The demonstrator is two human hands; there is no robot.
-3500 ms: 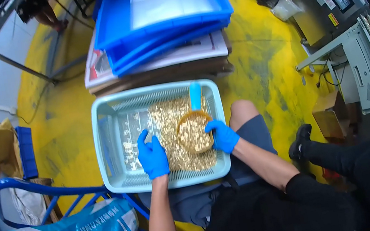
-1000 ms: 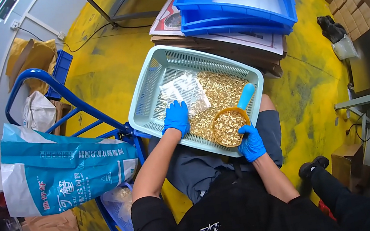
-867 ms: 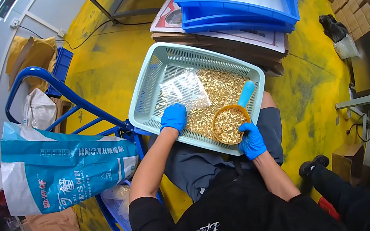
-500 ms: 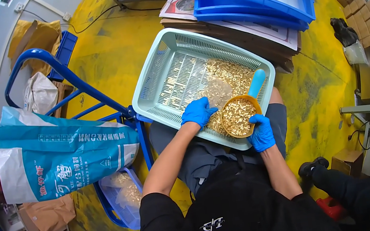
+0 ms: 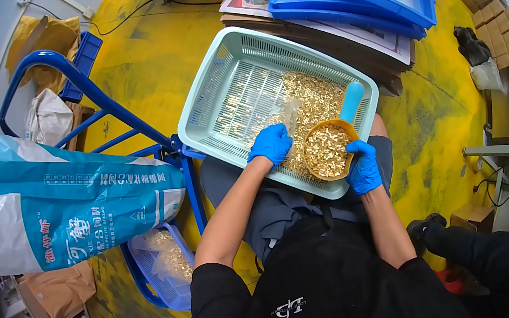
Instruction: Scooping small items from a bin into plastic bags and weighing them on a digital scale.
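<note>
A pale green plastic basket [image 5: 205,91] with slotted walls rests across my lap. Many small gold-coloured metal pieces [image 5: 316,89] lie in it, heaped toward its right side. My right hand [image 5: 363,168], in a blue glove, grips the rim of a round yellow scoop [image 5: 315,166] with a light-blue handle [image 5: 352,102]. The scoop is full of the same pieces and sits over the basket's near right corner. My left hand [image 5: 272,144], also gloved in blue, is closed on a clear plastic bag [image 5: 291,116] that rises above the pieces, left of the scoop.
Blue trays [image 5: 343,4] are stacked on cardboard at the far right. To the left, a teal-and-white sack [image 5: 86,200] hangs by a blue trolley frame [image 5: 103,106]. A lilac basket [image 5: 182,291] with bagged pieces stands below it. Another person's leg [image 5: 479,250] is at lower right.
My left hand has closed and lifted slightly, raising the clear bag that lay on the pieces. My right hand and the scoop have shifted only a little.
</note>
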